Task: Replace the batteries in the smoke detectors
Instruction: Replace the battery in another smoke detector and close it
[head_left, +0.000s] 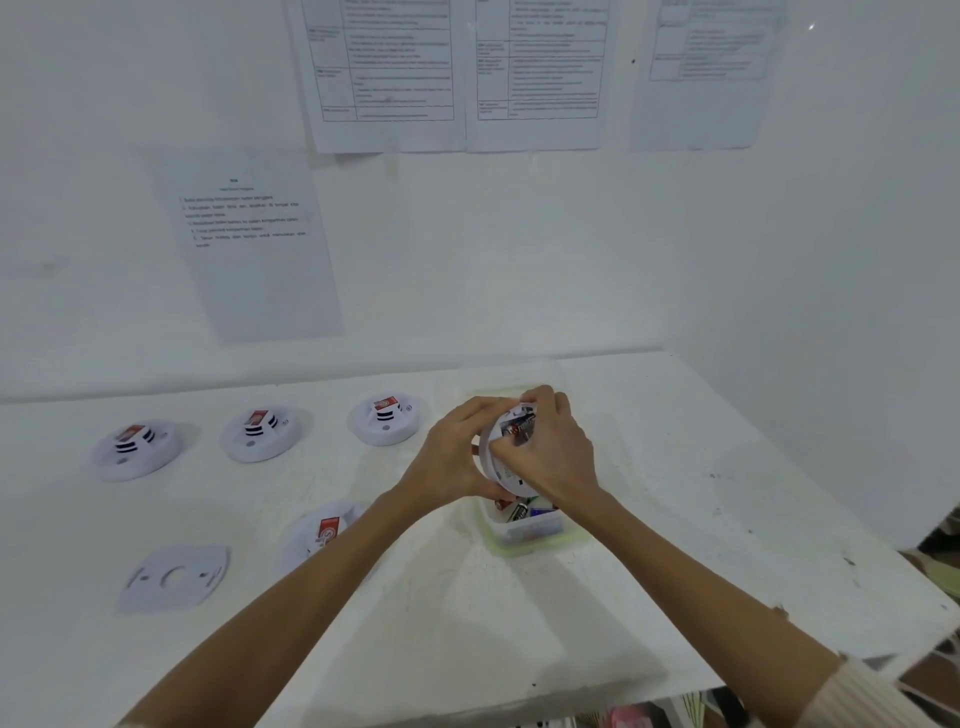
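Green-rimmed plastic tub (530, 534) holds loose batteries (519, 513) beneath the smoke detector (506, 473).

The person is wearing a cream, ribbed knit sleeve (862, 699) on the right arm, its cuff sitting on the forearm; left hand (449, 460) and right hand (553, 452) are going bare.

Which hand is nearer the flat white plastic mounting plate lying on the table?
Left. The left hand holds the round white smoke detector up and right of the flat white plate; the right hand grips it from farther right.
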